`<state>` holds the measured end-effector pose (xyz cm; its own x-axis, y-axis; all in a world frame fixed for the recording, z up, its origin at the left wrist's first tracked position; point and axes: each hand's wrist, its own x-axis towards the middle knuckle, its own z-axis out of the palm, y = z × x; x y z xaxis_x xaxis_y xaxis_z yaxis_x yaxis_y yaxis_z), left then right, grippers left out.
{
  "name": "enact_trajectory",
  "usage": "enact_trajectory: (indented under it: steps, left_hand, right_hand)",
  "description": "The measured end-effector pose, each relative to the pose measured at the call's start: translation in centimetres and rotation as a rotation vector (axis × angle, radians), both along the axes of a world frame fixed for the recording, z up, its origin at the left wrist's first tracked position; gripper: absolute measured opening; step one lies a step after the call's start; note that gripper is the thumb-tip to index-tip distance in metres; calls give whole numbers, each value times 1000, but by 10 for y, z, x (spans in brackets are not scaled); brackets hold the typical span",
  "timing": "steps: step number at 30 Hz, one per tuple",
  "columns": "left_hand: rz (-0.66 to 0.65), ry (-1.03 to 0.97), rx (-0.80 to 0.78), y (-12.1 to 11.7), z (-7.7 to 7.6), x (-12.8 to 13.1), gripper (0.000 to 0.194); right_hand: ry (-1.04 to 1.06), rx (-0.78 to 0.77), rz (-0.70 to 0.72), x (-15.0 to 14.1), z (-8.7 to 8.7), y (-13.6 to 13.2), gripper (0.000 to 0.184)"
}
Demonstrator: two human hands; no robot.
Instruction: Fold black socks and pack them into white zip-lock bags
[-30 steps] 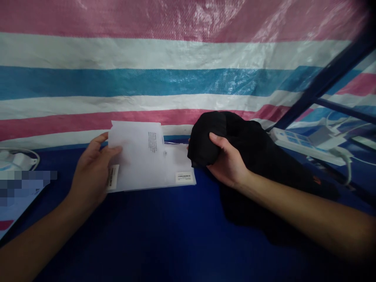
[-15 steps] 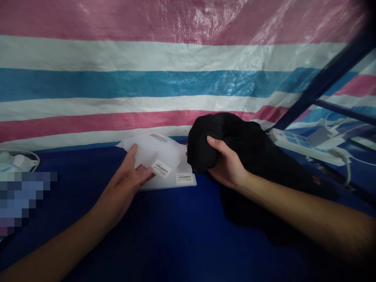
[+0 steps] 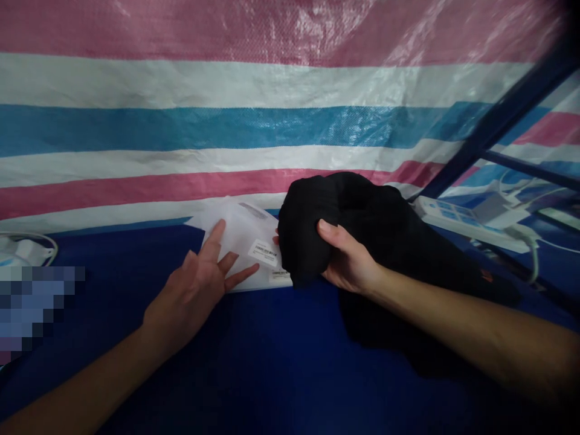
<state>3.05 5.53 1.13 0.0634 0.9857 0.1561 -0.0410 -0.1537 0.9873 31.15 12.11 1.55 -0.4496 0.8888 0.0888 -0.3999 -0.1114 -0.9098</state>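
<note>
- Right hand point(image 3: 351, 257): closed on a bunched fold of black cloth point(image 3: 310, 226), thumb on the near face, other fingers mostly hidden behind. Thumb-opposed hold probably keeps the bunch lifted and together.
- Rest of cloth trails right over the blue surface point(image 3: 254, 362), under the forearm; likely just hangs from the grip. Small orange mark point(image 3: 487, 276) near its far end.
- Left hand point(image 3: 194, 296): fingers spread, nothing gripped, over the near left edge of the white sleeves point(image 3: 240, 235). Spread looks suited to steadying or sliding; contact or light hover, can't tell.
- Sleeves lie on the surface just left of the bunch, which covers their right end. Upper one is skewed, so both labels show.
- Counts: two hands; one black cloth, apparently; at least two sleeves, exact number unclear; two barcode labels point(image 3: 263, 252), lower one partly covered; one power strip point(image 3: 473, 225) at right, by one dark frame point(image 3: 498, 118); one striped sheet point(image 3: 226, 127) behind.
</note>
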Motion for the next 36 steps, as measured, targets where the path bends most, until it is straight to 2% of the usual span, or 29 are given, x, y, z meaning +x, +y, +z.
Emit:
enact_trajectory:
  steps: [2, 4, 7, 13, 18, 22, 26, 31, 36]
  left_hand:
    - [24, -157, -108, 5, 6, 1, 77]
    - [120, -277, -169, 10, 11, 1, 73]
    - [233, -329, -196, 19, 13, -2, 66]
    - [420, -281, -138, 31, -1, -11, 39]
    - [531, -163, -108, 34, -5, -20, 44]
    - [575, 8, -77, 39, -5, -34, 43]
    - [486, 326, -52, 41, -4, -50, 46]
    - [369, 797, 54, 37, 4, -58, 26]
    - [266, 1080, 171, 41, 1, -58, 27]
  right_hand:
    - [-15, 17, -22, 1, -1, 2, 46]
    - [-34, 29, -13, 3, -2, 2, 45]
    - [-51, 39, 8, 4, -2, 1, 44]
    - [-75, 52, -3, 3, 1, -2, 41]
    - [-89, 57, -27, 1, 5, -3, 41]
    - [-141, 64, -46, 1, 8, -4, 43]
    - [-193, 62, -118, 2, 6, -2, 44]
    - [-294, 54, -127, 4, 0, 2, 45]
    - [-387, 69, -122, 6, -2, 5, 47]
